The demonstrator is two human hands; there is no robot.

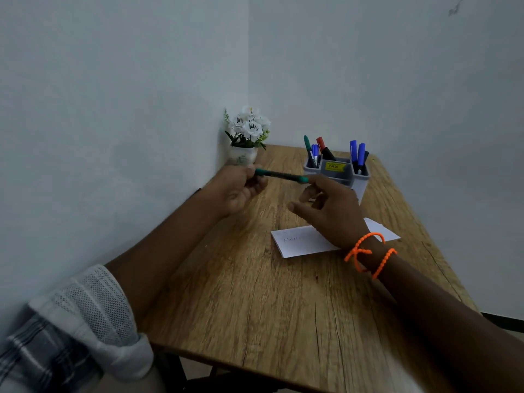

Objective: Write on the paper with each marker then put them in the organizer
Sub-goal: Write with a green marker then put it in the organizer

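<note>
Hands meet above the middle of the wooden table [255, 293], both on a green marker [279, 175] held level in the air. Left hand [241, 188] curls its fingers round one end; right hand [331, 211] pinches the other end, its remaining fingers loose. Paper [303, 241] with faint writing lies under the right wrist, toward the right edge. Grey organizer [337, 173], markers standing in it, sits near the far edge, a flower pot [245, 137] in the far left corner.
</note>
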